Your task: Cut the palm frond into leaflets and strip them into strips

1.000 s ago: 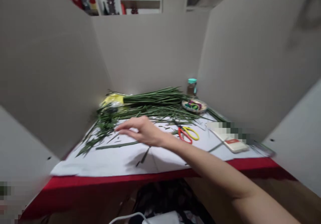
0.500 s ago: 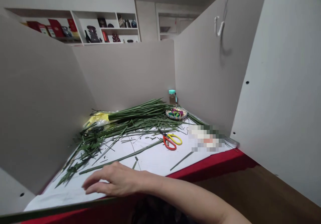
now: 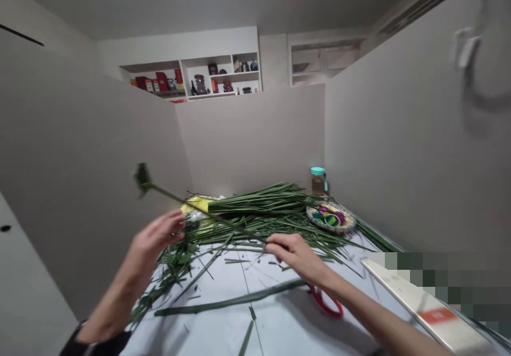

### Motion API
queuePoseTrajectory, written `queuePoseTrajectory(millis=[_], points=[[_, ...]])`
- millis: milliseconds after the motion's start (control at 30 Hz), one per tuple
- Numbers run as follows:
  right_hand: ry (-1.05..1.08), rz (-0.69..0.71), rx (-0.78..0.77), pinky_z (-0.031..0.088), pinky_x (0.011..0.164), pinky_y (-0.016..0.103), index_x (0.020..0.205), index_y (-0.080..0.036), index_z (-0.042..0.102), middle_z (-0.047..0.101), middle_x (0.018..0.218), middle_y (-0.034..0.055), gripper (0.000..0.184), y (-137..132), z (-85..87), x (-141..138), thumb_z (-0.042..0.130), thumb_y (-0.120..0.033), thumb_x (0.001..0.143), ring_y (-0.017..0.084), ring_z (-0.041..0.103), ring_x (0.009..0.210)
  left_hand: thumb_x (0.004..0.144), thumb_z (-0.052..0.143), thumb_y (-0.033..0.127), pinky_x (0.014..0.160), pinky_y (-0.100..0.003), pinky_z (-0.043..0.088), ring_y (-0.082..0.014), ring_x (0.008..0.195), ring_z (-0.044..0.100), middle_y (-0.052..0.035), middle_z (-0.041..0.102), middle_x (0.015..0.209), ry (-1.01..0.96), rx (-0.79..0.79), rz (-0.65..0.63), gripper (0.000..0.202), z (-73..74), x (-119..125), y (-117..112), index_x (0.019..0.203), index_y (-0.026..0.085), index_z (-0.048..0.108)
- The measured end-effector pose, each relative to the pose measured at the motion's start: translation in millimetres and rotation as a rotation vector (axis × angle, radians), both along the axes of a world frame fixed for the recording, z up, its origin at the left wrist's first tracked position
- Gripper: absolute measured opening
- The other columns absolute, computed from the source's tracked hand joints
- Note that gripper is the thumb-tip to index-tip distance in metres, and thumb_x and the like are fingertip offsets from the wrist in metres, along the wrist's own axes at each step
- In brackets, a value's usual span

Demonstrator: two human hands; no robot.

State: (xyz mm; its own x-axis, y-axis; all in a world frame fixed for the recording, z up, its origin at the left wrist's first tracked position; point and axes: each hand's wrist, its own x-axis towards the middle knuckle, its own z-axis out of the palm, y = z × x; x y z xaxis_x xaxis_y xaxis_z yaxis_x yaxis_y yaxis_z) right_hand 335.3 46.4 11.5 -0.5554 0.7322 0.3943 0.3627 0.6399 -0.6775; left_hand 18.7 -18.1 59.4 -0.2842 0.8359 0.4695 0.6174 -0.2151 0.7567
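My right hand is closed in a pinch around the lower end of a long green stem. The stem slants up to the left, above the table. At its far end is a dark green, bud-like head, blurred by motion. My left hand is raised just below the stem, its fingers stretched and slightly apart; it holds nothing. Under my right forearm lie scissors, of which mainly a red handle shows. A long green leaf strip rests on the white cloth below my hands.
A pile of long green leaves lies at the back, beside a yellow bag. A woven tray with coloured pieces and a jar with a teal lid stand at back right. Grey panels enclose the table.
My left hand has come into view, and my right hand has moved from the table's front edge up to the right, now with the stem in it. The view has shifted.
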Motion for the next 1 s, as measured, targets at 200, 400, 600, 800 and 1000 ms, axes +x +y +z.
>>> queuePoseTrajectory(millis=[200, 400, 600, 800, 1000], points=[[-0.222, -0.231, 0.253, 0.055, 0.085, 0.041, 0.11, -0.016, 0.065, 0.067, 0.11, 0.0064, 0.023, 121, 29.3, -2, 0.059, -0.034, 0.098, 0.02, 0.066, 0.095, 0.082, 0.066, 0.024, 0.113, -0.049, 0.035, -0.0369, 0.133, 0.05, -0.0219, 0.058, 0.14, 0.399, -0.212, 0.1, 0.045, -75.4, -20, 68, 0.125, 0.009, 0.067], [-0.461, -0.427, 0.363, 0.055, 0.088, 0.043, 0.121, -0.019, 0.061, 0.062, 0.124, 0.0089, 0.027, 234, 50.5, -49, 0.059, -0.033, 0.098, 0.022, 0.064, 0.104, 0.078, 0.063, 0.014, 0.113, -0.06, 0.028, -0.0406, 0.143, 0.034, -0.0214, 0.043, 0.154, 0.687, -0.424, 0.12, 0.055, -121.6, -26, 81, 0.132, 0.023, 0.065], [-0.618, -0.474, 0.343, 0.055, 0.088, 0.044, 0.124, -0.018, 0.06, 0.061, 0.126, 0.0095, 0.031, 300, 24.9, -96, 0.06, -0.033, 0.097, 0.023, 0.064, 0.105, 0.088, 0.048, 0.012, 0.113, -0.058, 0.029, -0.0336, 0.144, 0.035, -0.0164, 0.046, 0.153, 0.857, -0.571, 0.195, 0.05, -126.8, -45, 85, 0.133, 0.025, 0.064], [-0.646, -0.417, 0.308, 0.056, 0.086, 0.042, 0.122, -0.019, 0.06, 0.062, 0.124, 0.0088, 0.029, 307, -3.5, -110, 0.06, -0.032, 0.097, 0.022, 0.064, 0.103, 0.093, 0.045, 0.017, 0.112, -0.058, 0.031, -0.0325, 0.145, 0.035, -0.0157, 0.045, 0.154, 0.942, -0.643, 0.297, 0.047, -122.7, -58, 86, 0.138, 0.025, 0.059], [-0.572, -0.247, 0.439, 0.054, 0.09, 0.045, 0.124, -0.018, 0.06, 0.061, 0.127, 0.0094, 0.03, 252, 10.0, -93, 0.06, -0.033, 0.097, 0.024, 0.063, 0.107, 0.096, 0.043, 0.019, 0.109, -0.061, 0.033, -0.0346, 0.143, 0.037, -0.0204, 0.048, 0.151, 1.019, -0.637, 0.364, 0.042, -114.4, -54, 82, 0.133, 0.019, 0.063]])
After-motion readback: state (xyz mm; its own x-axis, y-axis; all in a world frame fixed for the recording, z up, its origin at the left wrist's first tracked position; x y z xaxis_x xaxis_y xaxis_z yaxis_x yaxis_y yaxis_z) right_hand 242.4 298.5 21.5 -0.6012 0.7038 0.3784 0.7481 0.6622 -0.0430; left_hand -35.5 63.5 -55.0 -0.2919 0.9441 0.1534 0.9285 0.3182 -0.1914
